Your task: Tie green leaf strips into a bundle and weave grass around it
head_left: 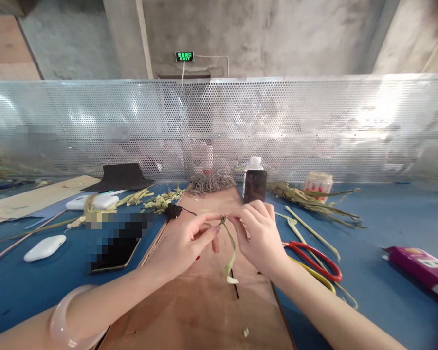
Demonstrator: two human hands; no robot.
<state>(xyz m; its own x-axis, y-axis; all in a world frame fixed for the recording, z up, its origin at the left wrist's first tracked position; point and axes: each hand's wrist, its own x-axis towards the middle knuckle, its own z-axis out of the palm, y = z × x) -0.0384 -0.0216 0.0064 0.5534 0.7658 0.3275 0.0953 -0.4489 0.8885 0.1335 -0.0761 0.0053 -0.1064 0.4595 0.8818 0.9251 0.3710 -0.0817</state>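
Observation:
A thin green leaf strip [230,248] hangs over the wooden board [190,301], its pale lower end curling to the right. My left hand [200,233] pinches the strip's top from the left, thumb and index finger together. From the right, my right hand [257,228] holds the same top end between its fingertips. Both sets of fingertips nearly meet there, and the small knot-like part between them is too small to make out. A thin black stick [235,287] lies on the board below the strip.
Red-handled scissors [316,260] and leaf strips lie right of the board. Behind are a dark bottle [254,184], a jar [318,183] and coiled cord [211,183]. A phone [122,248], white case [45,248] and dried leaves sit left; a purple packet [419,270] far right.

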